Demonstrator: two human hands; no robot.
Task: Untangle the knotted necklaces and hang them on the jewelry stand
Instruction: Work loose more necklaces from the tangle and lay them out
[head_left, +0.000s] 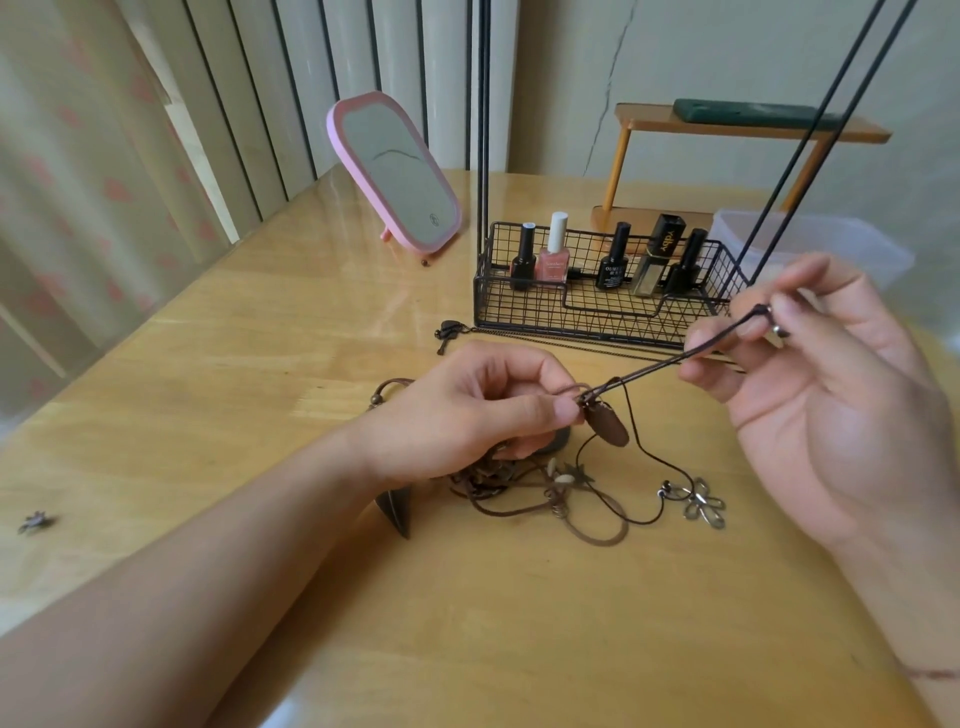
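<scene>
Now we pinch the cord (654, 368) taut: left hand (483, 410) grips it at the brown pendant (608, 428), right hand (810, 374) pinches its far end, lifting one strand clear of the tangle (524, 483) lying just below the pendant on the desk (260, 364).

The left forearm reaches in from the near left corner, and the left hand (483, 410) hangs palm down near the middle, fingers curled, thumb and forefinger pinching a brown cord (654, 369). The right hand (826, 395) is raised at the right, palm turned toward the left, its thumb and fingertips pinching the cord's other end.
</scene>
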